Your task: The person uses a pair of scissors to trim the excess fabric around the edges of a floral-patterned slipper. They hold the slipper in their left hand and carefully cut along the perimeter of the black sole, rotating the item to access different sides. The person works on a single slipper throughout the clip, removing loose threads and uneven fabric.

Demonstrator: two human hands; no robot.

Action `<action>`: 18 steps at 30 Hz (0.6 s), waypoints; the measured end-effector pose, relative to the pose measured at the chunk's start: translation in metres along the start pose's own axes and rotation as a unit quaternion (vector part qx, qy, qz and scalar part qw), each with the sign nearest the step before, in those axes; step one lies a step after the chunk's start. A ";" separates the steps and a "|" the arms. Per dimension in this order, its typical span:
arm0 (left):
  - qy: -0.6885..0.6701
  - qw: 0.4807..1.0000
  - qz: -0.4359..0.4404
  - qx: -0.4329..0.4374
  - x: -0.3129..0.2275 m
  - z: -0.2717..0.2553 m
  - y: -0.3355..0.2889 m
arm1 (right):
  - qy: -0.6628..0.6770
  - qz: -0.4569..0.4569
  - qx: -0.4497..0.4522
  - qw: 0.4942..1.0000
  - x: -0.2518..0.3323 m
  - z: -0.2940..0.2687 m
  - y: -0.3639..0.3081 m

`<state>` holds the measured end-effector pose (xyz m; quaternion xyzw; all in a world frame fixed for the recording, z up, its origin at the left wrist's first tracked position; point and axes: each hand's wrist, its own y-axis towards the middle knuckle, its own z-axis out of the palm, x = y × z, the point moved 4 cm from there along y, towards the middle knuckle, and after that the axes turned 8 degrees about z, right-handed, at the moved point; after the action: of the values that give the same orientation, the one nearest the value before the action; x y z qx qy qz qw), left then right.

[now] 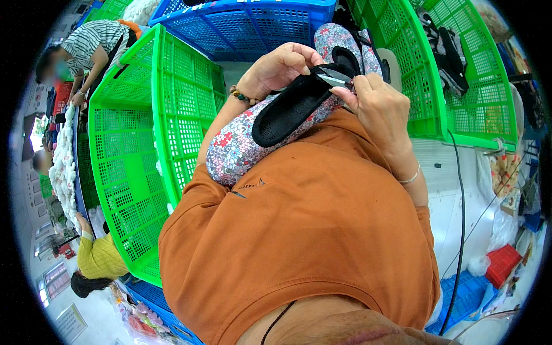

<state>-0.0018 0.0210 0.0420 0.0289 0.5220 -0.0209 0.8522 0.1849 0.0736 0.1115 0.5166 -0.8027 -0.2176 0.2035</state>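
Note:
A black, flat slipper (pixel 287 112) with a raised rim lies slantwise above my lap, over floral cloth (pixel 238 146). My left hand (pixel 282 66) pinches its far end between thumb and fingers. In my right hand (pixel 382 109) is a small pair of metal scissors (pixel 335 78), gripped at the handles. Their pointed blades reach left, over the slipper's far end and close to my left fingertips. Whether the blades touch the slipper or a thread there, I cannot tell. Farther off, more floral cloth (pixel 333 37) shows beside black straps, partly covered by my hands.
Green plastic crates stand at my left (pixel 164 109) and right (pixel 397 34); the right one's neighbour holds black footwear (pixel 445 54). A blue crate (pixel 241 29) is ahead. A black cable (pixel 462 230) hangs at right. Two people work at left by white fluffy material (pixel 64 155).

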 end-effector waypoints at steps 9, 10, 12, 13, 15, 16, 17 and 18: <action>-0.012 1.000 -0.006 -0.001 0.001 0.005 0.002 | 0.003 0.005 -0.009 1.000 0.001 0.004 0.002; -0.015 1.000 -0.005 0.000 0.002 0.005 0.002 | 0.003 0.009 -0.008 1.000 0.001 0.004 0.001; -0.020 1.000 -0.003 0.005 0.004 0.004 0.003 | 0.004 0.015 -0.008 1.000 0.000 0.004 0.001; -0.013 1.000 -0.002 0.000 0.004 0.002 0.003 | 0.009 0.033 -0.018 0.999 -0.002 0.005 0.000; 0.000 1.000 0.000 -0.013 0.004 -0.002 0.001 | 0.023 0.068 -0.038 0.997 -0.005 0.005 -0.002; -0.009 1.000 -0.003 0.001 0.003 0.001 0.001 | 0.035 0.084 -0.038 0.995 -0.009 0.005 -0.001; -0.019 1.000 -0.006 0.016 0.000 0.004 0.002 | 0.045 0.101 -0.037 0.993 -0.015 0.004 0.000; -0.028 0.999 -0.010 0.031 -0.001 0.006 0.003 | 0.055 0.119 -0.037 0.991 -0.021 0.004 0.001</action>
<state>0.0037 0.0234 0.0454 0.0501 0.4971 -0.0462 0.8650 0.1899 0.0938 0.1063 0.4211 -0.8374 -0.1923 0.2905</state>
